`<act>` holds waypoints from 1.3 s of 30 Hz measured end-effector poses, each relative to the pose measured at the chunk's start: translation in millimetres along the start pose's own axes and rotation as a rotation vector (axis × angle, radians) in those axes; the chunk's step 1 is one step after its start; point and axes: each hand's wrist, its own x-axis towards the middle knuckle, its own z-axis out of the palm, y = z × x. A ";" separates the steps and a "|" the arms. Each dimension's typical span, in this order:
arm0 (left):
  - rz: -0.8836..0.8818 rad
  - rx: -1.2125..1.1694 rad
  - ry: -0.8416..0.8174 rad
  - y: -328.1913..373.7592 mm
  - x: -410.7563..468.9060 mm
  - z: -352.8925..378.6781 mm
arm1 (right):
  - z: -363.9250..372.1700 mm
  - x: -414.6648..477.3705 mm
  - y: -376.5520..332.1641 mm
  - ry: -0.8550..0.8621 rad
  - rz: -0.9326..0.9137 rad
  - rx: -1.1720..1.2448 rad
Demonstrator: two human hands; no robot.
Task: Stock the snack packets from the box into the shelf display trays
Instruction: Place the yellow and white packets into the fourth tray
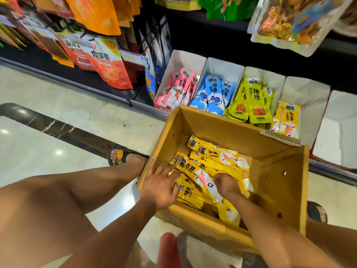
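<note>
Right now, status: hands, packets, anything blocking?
Left hand resting on packets in box. Right hand curled, gripping packets. Yellow tray part filled. Nothing between box and tray.

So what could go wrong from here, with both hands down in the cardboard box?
The yellow snack packets lie loose and crossed, so a handful in the right hand may slip out and fall. The tray with yellow packets stands right beside the green packets, so some could land in the wrong tray.
</note>
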 end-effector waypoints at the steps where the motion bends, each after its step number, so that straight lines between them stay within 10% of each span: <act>1: 0.001 -0.001 0.001 -0.1 -0.4 -0.4 | -3.3 -3.3 2.2 0.005 0.000 0.034; 13: 0.054 -0.084 -0.095 6.1 4.2 -4.2 | -48.3 -66.8 -11.1 0.200 -0.057 0.579; 19: -0.476 -1.282 -0.250 45.9 23.4 -20.0 | -56.2 -108.5 -44.0 0.138 -0.091 0.884; 22: -0.473 -1.547 -0.246 48.9 25.8 -33.1 | -54.0 -117.5 -56.4 0.070 -0.135 0.884; 39: -0.402 -1.098 0.298 -27.3 39.5 -38.1 | -19.7 -70.0 -3.6 -0.041 -0.006 0.470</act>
